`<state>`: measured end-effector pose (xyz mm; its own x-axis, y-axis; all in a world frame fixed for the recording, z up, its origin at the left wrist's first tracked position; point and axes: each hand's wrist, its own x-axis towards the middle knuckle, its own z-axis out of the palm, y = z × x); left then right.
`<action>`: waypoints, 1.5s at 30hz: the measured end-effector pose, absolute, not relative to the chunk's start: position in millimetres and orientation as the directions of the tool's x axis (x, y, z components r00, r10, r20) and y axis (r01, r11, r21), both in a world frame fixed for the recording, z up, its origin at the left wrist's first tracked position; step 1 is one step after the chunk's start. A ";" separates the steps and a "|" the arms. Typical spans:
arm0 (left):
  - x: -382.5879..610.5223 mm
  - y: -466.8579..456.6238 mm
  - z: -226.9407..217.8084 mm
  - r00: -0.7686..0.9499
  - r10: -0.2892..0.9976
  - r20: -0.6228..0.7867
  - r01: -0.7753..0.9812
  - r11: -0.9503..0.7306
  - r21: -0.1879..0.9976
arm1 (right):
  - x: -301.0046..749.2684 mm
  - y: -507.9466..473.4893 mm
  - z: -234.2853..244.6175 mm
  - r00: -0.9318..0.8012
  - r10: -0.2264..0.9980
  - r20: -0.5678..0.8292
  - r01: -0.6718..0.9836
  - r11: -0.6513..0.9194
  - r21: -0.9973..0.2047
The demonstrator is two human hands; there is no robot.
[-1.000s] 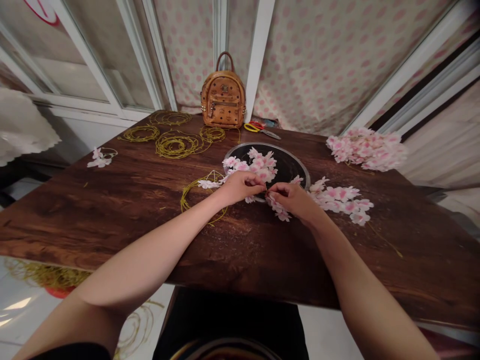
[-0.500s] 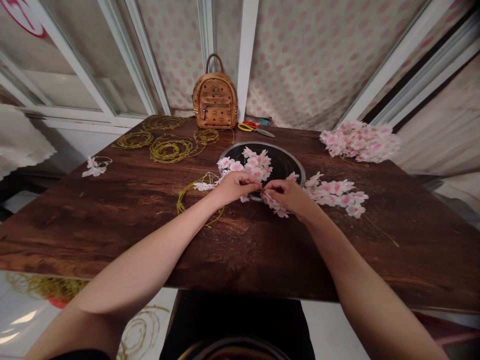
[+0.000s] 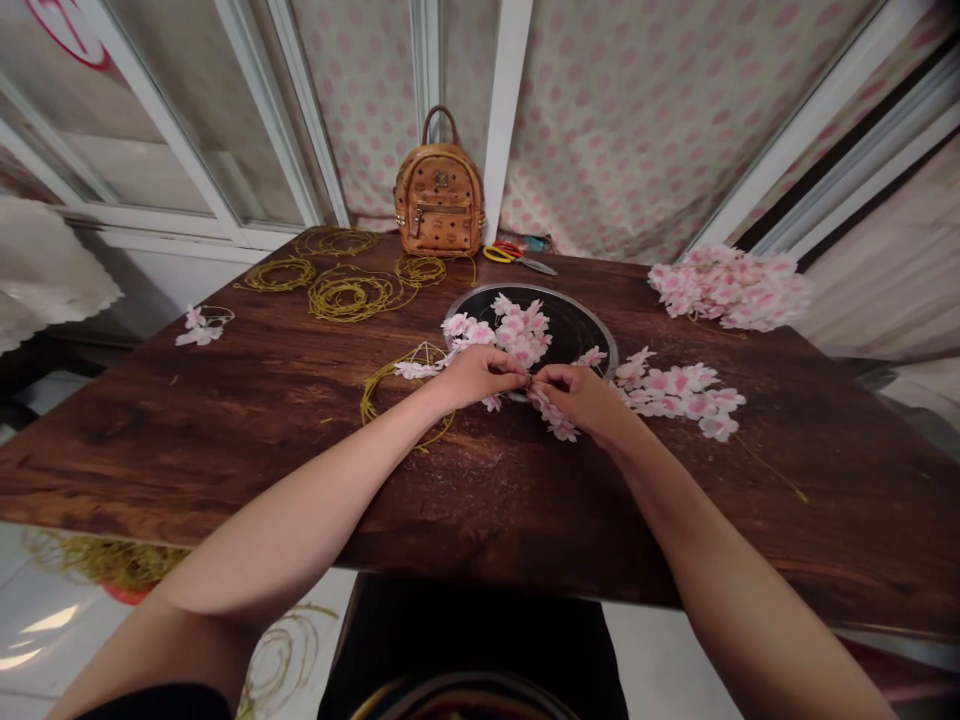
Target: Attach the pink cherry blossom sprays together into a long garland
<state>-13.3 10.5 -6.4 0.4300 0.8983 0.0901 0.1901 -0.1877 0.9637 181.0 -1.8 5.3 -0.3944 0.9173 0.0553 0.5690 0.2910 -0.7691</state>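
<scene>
My left hand (image 3: 482,376) and my right hand (image 3: 579,392) meet at the near edge of a round dark plate (image 3: 577,325) set in the table. Both pinch at one spot on a garland of pink artificial blossoms (image 3: 523,330), with the fingertips almost touching. The exact bit of stem between the fingers is too small to make out. Blossoms lie beyond my left hand and hang below my right. More of the pink flowers (image 3: 679,390) stretch to the right, ending in a bare green stem (image 3: 772,467). Beside my left wrist lies a coil of green vine (image 3: 371,395).
Several green vine coils (image 3: 352,295) lie at the back left, near a small white-pink flower sprig (image 3: 201,326). A brown backpack (image 3: 440,205) stands at the back beside scissors (image 3: 517,257). A pile of pink blossoms (image 3: 731,288) rests at the back right.
The view has shifted slightly, so the scene sits a little further right. Both hands keep their pinch at the same spot on the garland.
</scene>
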 end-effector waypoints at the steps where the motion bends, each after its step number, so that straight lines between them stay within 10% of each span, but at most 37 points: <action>1: -12.9 10.4 -6.9 0.427 0.900 0.090 0.196 -0.189 0.962 | 180.5 -2.0 4.7 -0.392 0.918 0.058 0.571 0.292 -0.767; 45: -15.7 13.7 -8.0 0.484 0.869 0.103 0.256 -0.253 0.933 | 176.2 -3.5 -0.2 -0.381 0.922 0.069 0.598 0.302 -0.742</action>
<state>-15.7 13.7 -8.0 0.4843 0.8689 0.1025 0.2564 -0.2530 0.9329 176.2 -3.5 -0.2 -0.3810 0.9220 0.0687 0.5981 0.3024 -0.7422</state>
